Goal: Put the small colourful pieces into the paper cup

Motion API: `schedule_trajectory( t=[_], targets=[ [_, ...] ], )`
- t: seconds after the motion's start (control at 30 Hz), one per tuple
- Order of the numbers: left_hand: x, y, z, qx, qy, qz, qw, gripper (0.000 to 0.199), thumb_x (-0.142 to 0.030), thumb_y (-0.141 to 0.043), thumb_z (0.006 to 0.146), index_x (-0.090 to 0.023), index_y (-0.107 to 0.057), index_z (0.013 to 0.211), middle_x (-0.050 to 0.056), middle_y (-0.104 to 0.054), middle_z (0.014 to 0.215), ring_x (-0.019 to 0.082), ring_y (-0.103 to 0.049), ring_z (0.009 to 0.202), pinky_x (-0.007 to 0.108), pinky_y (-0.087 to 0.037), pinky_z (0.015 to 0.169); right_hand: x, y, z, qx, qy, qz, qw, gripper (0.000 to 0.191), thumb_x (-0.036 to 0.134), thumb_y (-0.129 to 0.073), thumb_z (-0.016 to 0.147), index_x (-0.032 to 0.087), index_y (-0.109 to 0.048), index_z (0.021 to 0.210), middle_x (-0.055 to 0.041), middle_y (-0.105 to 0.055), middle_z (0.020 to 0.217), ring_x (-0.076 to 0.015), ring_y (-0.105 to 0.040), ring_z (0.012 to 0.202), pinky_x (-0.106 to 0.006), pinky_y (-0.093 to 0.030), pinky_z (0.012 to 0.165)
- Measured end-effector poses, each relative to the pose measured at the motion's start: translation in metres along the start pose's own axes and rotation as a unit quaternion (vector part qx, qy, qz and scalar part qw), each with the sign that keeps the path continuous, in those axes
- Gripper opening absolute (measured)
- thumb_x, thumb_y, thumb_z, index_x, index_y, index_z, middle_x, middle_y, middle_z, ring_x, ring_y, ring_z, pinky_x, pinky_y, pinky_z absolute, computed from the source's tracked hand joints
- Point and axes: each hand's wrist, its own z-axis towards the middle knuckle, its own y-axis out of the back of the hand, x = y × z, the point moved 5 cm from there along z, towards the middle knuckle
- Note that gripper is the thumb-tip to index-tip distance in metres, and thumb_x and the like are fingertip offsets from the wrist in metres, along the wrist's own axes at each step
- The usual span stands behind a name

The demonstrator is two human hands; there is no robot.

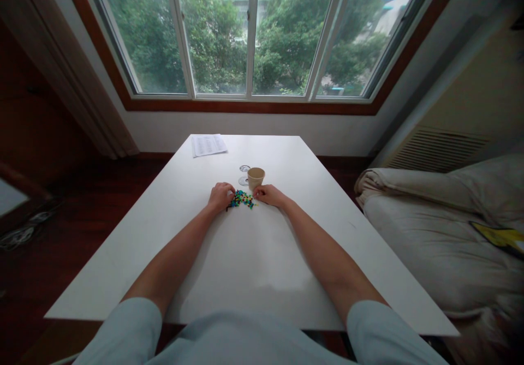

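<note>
Shirt (241, 343) nearest; colorful pcs (243, 198) btwn L hand (221, 196) & R hand (270, 195), can't tell either grip's state.

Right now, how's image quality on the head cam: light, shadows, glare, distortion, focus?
Head view: daylight from the window, room sides dark; soft shadows by both forearms on the table, faint sheen on its top; strong wide-angle stretch toward the edges; beads too small to separate, fingertips of left hand and right hand lack detail; print on the papers unreadable.
</note>
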Motion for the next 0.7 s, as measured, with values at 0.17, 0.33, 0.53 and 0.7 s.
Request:
schedule_trajectory(
  t=[0.17, 0.33, 0.53, 0.7],
  targets=[
    [-0.0008, 0.0011, -0.0002, -0.003, -0.009, -0.004, 1.000, 0.016, -0.023, -0.064, 0.084, -0.024, -0.076, 0.095, 0.006, -0.071, 0.114, 0.024, -0.056, 0.113, 0.036, -0.042, 0.103, 0.0023, -0.0013, -0.0008, 0.000, 0.001, -0.005, 1.000, 0.018, 0.030, -0.061, 0.083, 0.019, -0.073, 0.090, 0.0033, -0.057, 0.066, -0.0113, -0.046, 0.061, -0.023, -0.030, 0.060],
    [0.0008, 0.0004, 0.0002, -0.019, -0.022, -0.015, 0.999, 0.015, -0.023, -0.065, 0.082, -0.024, -0.076, 0.092, 0.007, -0.072, 0.110, 0.026, -0.058, 0.110, 0.038, -0.043, 0.102, 0.0024, -0.0019, -0.0009, 0.001, -0.002, -0.012, 1.000, 0.017, 0.030, -0.062, 0.083, 0.020, -0.073, 0.092, 0.0034, -0.057, 0.066, -0.0114, -0.047, 0.060, -0.023, -0.030, 0.059],
    [0.0035, -0.0026, 0.0018, -0.023, -0.034, -0.014, 0.999, 0.014, -0.022, -0.064, 0.082, -0.024, -0.075, 0.091, 0.007, -0.072, 0.110, 0.026, -0.058, 0.109, 0.038, -0.043, 0.100, 0.0017, -0.0021, -0.0001, 0.005, -0.004, -0.021, 1.000, 0.017, 0.029, -0.063, 0.084, 0.021, -0.074, 0.093, 0.0025, -0.061, 0.069, -0.0120, -0.049, 0.062, -0.023, -0.031, 0.060],
    [0.0045, -0.0033, 0.0023, -0.023, -0.025, -0.023, 0.999, 0.014, -0.023, -0.066, 0.081, -0.023, -0.076, 0.091, 0.008, -0.072, 0.110, 0.026, -0.057, 0.109, 0.038, -0.042, 0.100, 0.0038, -0.0013, 0.0002, 0.000, -0.007, -0.028, 1.000, 0.015, 0.030, -0.063, 0.084, 0.020, -0.073, 0.091, 0.0023, -0.060, 0.068, -0.0122, -0.049, 0.062, -0.024, -0.031, 0.060]
  ],
)
